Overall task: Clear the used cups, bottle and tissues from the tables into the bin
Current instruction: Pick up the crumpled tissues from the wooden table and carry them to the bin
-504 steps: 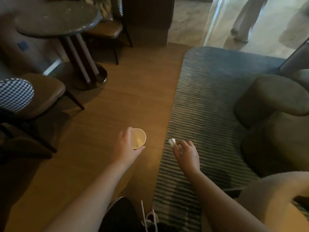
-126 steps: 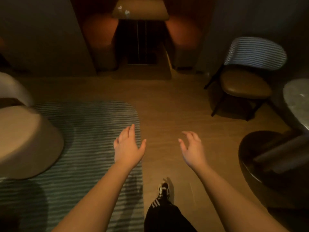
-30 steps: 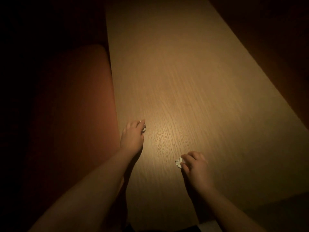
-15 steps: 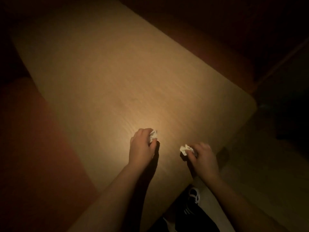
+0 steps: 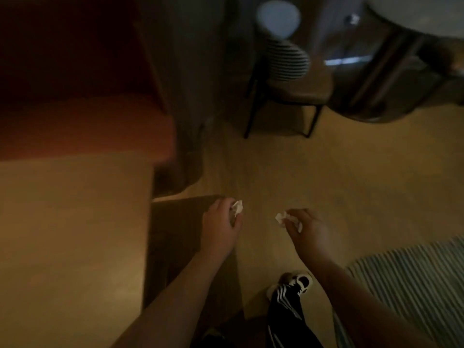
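My left hand (image 5: 222, 222) grips a crumpled white tissue (image 5: 237, 206) that sticks out past its fingers. A second crumpled white tissue (image 5: 283, 217) is pinched in my right hand (image 5: 305, 228). Both hands hang over the wooden floor, just right of the wooden table (image 5: 70, 234). No bin shows in this blurred, dim view.
An orange bench seat (image 5: 82, 126) lies behind the table at the left. A chair with a striped back (image 5: 288, 71) stands ahead. A round table (image 5: 421, 18) with a dark base is at the top right. A striped rug (image 5: 414, 280) lies at the right.
The view has swung right, away from the table. Both hands have lifted off the tabletop with their tissues and now hang over the floor.
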`<state>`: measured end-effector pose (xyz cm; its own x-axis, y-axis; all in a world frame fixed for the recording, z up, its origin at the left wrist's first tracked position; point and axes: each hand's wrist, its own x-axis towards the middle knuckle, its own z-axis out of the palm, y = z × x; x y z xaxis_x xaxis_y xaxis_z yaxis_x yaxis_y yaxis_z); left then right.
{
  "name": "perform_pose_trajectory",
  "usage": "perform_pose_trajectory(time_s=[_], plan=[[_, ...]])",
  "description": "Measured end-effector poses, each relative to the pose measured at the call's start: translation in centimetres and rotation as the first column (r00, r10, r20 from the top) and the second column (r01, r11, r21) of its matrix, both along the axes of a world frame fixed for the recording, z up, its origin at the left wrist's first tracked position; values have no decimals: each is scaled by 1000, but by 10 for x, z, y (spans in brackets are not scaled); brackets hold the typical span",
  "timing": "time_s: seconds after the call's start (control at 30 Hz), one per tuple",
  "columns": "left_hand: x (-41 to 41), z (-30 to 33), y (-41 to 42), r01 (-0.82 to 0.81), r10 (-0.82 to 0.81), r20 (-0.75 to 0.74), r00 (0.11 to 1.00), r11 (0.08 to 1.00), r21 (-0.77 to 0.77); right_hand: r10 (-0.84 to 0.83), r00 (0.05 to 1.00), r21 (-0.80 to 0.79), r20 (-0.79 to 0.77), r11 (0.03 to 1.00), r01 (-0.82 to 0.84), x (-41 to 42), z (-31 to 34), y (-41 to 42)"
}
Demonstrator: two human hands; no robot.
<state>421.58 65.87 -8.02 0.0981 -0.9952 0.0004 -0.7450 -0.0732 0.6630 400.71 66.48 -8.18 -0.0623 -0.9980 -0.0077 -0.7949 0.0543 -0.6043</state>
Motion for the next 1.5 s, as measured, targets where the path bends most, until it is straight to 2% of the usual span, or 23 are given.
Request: perform_pose_trajectory(time_s=[0.17, 0.3, 0.47, 0.63, 0.83, 1.0, 1.27, 1.5], plan=[[-159, 1, -85, 269, -268, -37, 963, 963, 10, -283, 957, -1, -57, 959, 284, -146, -5, -26], [-291, 8, -130, 451, -452, -30, 892, 892, -35, -448, 891, 5, -79, 893, 449, -261, 2, -38], [-451, 20, -160, 681, -682, -18, 731, 731, -46, -688, 720, -32, -91, 725, 688, -390, 19, -34], [-580, 24, -178, 821, -822, -43, 568, 570, -41, -851, 518, -26, -88, 522, 852, -487, 26, -19], [-718, 14, -217, 920, -919, -50, 392, 392, 2, -936, 343, -37, -79, 346, 937, -593, 20, -32], [-845, -5, -278, 954, -952, -59, 299, 300, -7, -960, 271, -39, -72, 274, 961, -700, -1, -86], [-1053, 8, -405, 974, -974, -5, 225, 225, -1, -982, 157, -12, -107, 159, 987, -901, 7, -202], [-1207, 16, -460, 980, -979, -38, 200, 200, 17, -991, 106, -14, -80, 107, 994, -1044, 9, -264]])
